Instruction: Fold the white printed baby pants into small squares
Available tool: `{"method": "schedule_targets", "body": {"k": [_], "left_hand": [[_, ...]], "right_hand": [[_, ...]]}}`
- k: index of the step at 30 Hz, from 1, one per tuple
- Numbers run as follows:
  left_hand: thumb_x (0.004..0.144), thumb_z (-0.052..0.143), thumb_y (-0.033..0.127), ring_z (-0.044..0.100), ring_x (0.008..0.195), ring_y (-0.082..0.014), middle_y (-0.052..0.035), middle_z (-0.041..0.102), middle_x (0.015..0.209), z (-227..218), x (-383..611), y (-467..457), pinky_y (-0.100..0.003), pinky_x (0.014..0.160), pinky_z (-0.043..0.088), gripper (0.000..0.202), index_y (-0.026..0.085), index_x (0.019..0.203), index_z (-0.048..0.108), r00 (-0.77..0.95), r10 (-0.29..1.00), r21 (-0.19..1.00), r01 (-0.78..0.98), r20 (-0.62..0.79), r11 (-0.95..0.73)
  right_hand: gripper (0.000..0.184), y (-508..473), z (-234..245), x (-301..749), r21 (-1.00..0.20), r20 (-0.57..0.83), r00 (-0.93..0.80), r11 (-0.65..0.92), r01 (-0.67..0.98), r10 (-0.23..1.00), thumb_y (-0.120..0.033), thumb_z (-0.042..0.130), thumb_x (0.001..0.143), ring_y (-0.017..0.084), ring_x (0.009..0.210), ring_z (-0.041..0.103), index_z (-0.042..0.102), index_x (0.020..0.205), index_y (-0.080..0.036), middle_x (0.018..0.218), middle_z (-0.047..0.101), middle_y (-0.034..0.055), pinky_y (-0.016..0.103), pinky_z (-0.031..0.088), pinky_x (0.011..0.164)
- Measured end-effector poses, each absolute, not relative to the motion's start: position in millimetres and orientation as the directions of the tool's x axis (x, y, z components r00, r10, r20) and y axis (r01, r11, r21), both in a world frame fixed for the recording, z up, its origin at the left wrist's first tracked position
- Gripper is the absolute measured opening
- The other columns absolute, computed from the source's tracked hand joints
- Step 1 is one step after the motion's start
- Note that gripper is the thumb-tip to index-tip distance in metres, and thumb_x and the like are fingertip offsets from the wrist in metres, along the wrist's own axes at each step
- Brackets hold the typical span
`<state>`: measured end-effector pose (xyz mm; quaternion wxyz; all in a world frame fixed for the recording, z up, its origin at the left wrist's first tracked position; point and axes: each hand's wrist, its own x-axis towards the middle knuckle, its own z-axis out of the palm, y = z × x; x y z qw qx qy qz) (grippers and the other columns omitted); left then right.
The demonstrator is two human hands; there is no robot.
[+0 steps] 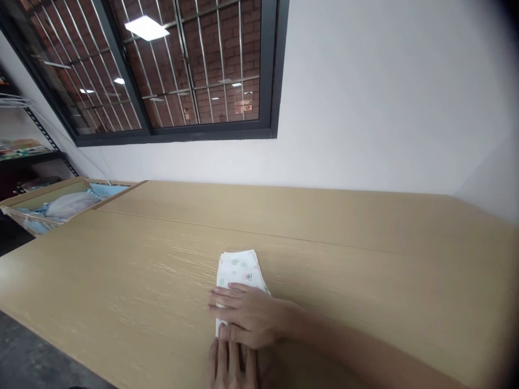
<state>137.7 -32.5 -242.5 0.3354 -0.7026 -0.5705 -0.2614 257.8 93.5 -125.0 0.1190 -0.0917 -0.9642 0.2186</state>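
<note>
Two bare hands lie flat on a pale wooden table point(365, 259), close to the middle of its near edge. Under them is a small folded cloth point(240, 268), white with tiny coloured prints. It lies flat on the table top, with its long side running away from the near edge and its far end short of the seam that crosses the table.

The right hand point(248, 319) reaches in from the table's right side and lies across the near half of the cloth. Its palm is down and its fingers are straight and close together, pointing towards the table's left side. It presses on the fabric and grasps nothing.

The left hand point(233, 367) comes up from the table's near edge, also flat with its fingers stretched forward. The fingertips meet the near end of the cloth just beneath the right hand, and nothing is closed in them.

At the table's far left corner sits a shallow open box point(44, 189) holding light blue and white fabric. On the wall behind the table's left half is a dark-framed barred window point(182, 70).
</note>
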Motion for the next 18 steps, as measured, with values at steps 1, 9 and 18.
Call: {"method": "schedule_targets", "body": {"k": [1, 9, 18], "left_hand": [[0.082, 0.067, 0.046, 0.070, 0.100, -0.0370, -0.0163, 0.076, 0.103, -242, 137, -32, -0.051, 0.086, 0.053, 0.037, 0.022, 0.109, 0.071, 0.225, 0.623, -0.192, 0.974, 0.749, -0.121], [0.085, 0.058, 0.057, 0.069, 0.106, -0.0397, -0.0241, 0.069, 0.121, -229, 135, -33, -0.050, 0.081, 0.057, 0.061, 0.017, 0.132, 0.060, 0.267, 0.621, -0.253, 0.961, 0.737, -0.113], [0.085, 0.056, 0.011, 0.073, 0.098, -0.0348, -0.0213, 0.074, 0.110, -220, 130, -26, -0.047, 0.079, 0.059, 0.034, 0.011, 0.117, 0.065, 0.313, 0.542, -0.294, 0.948, 0.780, -0.124]], "right_hand": [[0.054, 101, -128, 258, -0.399, 0.200, -0.952, 0.906, 0.138, 0.233, -0.043, 0.041, 0.106, 0.022, 0.152, 0.026, 0.038, 0.155, -0.019, 0.158, 0.041, 0.0100, 0.045, 0.016, 0.125], [0.060, 172, -135, 261, -0.236, 0.205, -0.909, 0.920, 0.314, 0.363, -0.047, 0.036, 0.107, 0.026, 0.153, 0.021, 0.027, 0.159, -0.019, 0.164, 0.026, 0.0090, 0.050, 0.019, 0.125], [0.054, 166, -123, 270, -0.146, 0.317, -0.862, 0.918, 0.369, 0.397, -0.039, 0.033, 0.107, 0.026, 0.152, 0.022, 0.033, 0.156, -0.015, 0.163, 0.031, 0.0130, 0.049, 0.022, 0.123]]}}
